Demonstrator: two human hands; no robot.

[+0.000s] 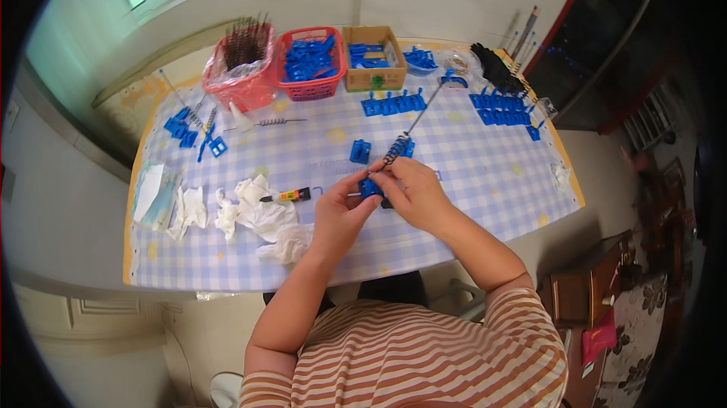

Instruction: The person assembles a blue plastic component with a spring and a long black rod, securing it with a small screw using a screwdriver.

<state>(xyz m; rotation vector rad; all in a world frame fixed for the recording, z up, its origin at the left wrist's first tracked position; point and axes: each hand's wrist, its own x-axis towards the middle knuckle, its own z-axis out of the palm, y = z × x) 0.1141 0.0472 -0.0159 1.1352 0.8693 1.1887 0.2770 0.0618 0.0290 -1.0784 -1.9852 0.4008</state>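
Note:
Near the front middle of the table, my left hand (339, 213) is closed round a small blue plastic part (369, 188), thumb on its face. My right hand (416, 194) pinches the lower end of a black coil spring (395, 151) right at that part. From the spring a long straight wire end (426, 111) slants up and away to the right. Fingers cover where spring and part meet, so I cannot tell whether they are joined. Just beyond my hands lies a loose blue part (360, 151), and another blue part (409, 148) is partly behind the spring.
Along the back stand a red basket of springs (214, 90), a red basket of blue parts (312, 92) and a cardboard box (376, 81). Rows of blue parts (394, 104) lie ahead, more (501, 115) at right. A glue tube (286, 195) and crumpled tissues (261, 207) are left.

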